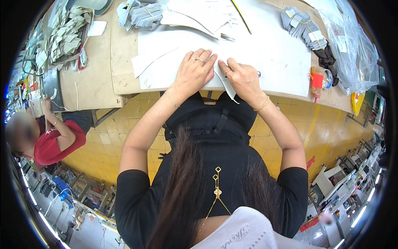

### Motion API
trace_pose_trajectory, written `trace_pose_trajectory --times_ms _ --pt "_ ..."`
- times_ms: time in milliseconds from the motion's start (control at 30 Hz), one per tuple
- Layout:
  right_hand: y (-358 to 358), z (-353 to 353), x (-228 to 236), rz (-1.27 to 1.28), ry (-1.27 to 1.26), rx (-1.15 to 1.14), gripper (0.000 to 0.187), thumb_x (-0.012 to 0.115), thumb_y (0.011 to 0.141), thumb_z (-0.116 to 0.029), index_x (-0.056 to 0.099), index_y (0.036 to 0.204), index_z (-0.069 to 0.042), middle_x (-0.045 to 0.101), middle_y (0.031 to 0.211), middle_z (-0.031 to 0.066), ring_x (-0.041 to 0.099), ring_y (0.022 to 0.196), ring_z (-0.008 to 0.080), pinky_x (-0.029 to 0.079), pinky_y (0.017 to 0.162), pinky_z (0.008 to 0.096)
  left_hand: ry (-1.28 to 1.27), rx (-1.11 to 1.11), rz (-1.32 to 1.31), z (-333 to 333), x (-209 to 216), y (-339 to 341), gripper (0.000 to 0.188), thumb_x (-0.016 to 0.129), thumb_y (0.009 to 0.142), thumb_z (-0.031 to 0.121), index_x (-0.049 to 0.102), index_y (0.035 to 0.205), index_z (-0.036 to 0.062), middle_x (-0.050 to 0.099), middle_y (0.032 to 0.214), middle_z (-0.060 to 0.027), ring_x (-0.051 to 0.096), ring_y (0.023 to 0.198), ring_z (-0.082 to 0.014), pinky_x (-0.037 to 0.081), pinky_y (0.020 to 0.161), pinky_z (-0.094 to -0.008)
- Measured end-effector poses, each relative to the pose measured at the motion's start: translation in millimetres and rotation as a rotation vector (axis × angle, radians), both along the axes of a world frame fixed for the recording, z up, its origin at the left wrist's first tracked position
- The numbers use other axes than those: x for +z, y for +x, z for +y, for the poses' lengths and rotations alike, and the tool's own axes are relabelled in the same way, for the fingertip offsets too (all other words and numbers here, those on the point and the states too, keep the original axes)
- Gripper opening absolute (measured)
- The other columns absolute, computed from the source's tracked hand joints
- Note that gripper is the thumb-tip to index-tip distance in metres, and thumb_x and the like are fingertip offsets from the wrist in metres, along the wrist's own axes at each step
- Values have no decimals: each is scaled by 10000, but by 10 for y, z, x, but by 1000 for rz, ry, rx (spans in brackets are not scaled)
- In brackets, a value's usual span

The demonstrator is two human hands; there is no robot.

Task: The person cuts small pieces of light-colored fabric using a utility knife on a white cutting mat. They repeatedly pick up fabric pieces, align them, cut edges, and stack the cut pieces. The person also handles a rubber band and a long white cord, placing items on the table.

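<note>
White cloth [248,228] lies nearest. Left hand [195,70] and right hand [243,81], grip narrow, pinch a pale strip [226,84]; uneven pulling could crease it against the tabletop [95,68] edge.

Left hand [195,70] near right hand [244,79], fingers [232,63] bent

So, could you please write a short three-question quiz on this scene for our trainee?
1. True or false: the yellow-and-black pencil lies on the white sheet, apart from the left hand and the right hand.
2. Which is nearer the right hand? A: the clear plastic bag. B: the red-labelled bottle.
3. Fill in: the narrow pale strip by the hands reaches past the table's ___ edge.

Key: 1 true; 2 B; 3 near.
</note>
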State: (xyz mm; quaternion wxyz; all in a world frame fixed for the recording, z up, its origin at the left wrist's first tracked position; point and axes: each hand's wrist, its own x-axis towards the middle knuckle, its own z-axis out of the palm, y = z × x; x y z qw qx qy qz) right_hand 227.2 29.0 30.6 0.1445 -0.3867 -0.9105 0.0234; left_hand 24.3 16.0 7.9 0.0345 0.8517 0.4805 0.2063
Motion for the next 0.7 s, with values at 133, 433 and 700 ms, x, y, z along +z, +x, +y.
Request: trace_pose_trajectory --times_ms 133,433,700 --pt "3 8 -8 -9 -2 7 338 629 802 -86 720 1128 -91 516 816 28 617 620 136 497 540 297 49 -17 -2 -32 -38 30 414 702 816 177 638 1206 53 628 1228 -110 561 1185 -261 430 1007 -417" --pt "345 -195 98 87 -162 -42 368 708 741 -42 744 1094 -142 527 750 29 590 565 181 485 514 325 -28 -15 33 -84 -35 92 387 686 859 190 633 1230 93 599 1279 -81 521 1255 -256 418 1030 -423" --pt "630 -507 242 20 -173 -92 286 675 808 -75 736 1083 -118 526 781 28 610 600 161 489 518 309 -73 -51 123 -123 -9 86 449 714 827 262 611 1263 220 539 1355 -105 461 1302 -295 385 1065 -444"
